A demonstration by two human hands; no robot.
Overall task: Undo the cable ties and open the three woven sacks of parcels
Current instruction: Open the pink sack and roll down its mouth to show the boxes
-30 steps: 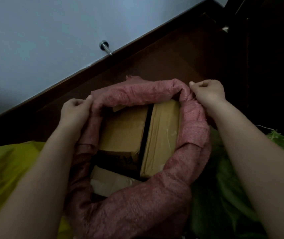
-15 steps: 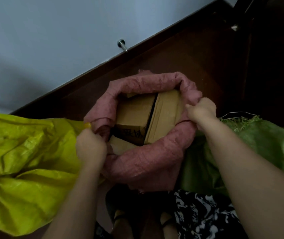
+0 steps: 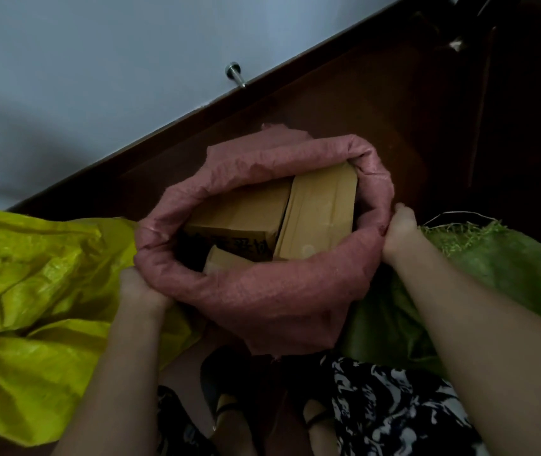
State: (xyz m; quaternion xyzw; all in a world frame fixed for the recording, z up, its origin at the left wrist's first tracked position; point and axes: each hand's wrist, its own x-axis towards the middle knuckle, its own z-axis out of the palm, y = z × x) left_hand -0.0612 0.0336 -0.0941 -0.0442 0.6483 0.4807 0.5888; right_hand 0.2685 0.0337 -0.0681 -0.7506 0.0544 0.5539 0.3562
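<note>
Head view: the pink woven sack [image 3: 262,291] stands on the floor between the yellow woven sack [image 3: 32,291] and the green woven sack [image 3: 509,274]. Its rolled rim is clamped by the left hand [image 3: 140,284] and the right hand [image 3: 399,232], at opposite ends of the mouth's long axis. Brown cardboard parcels [image 3: 318,209] are exposed between both grips.

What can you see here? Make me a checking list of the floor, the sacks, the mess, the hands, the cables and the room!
Surface: dark brown floor.
Job's things: pink sack open, rim rolled down, cardboard boxes inside; yellow sack at its left, green sack at its right.
Clutter: nothing seen.
Hands: left hand and right hand grip the pink rim.
Cables: no cable ties seen.
Surroundings: pale wall, metal door stop.
</note>
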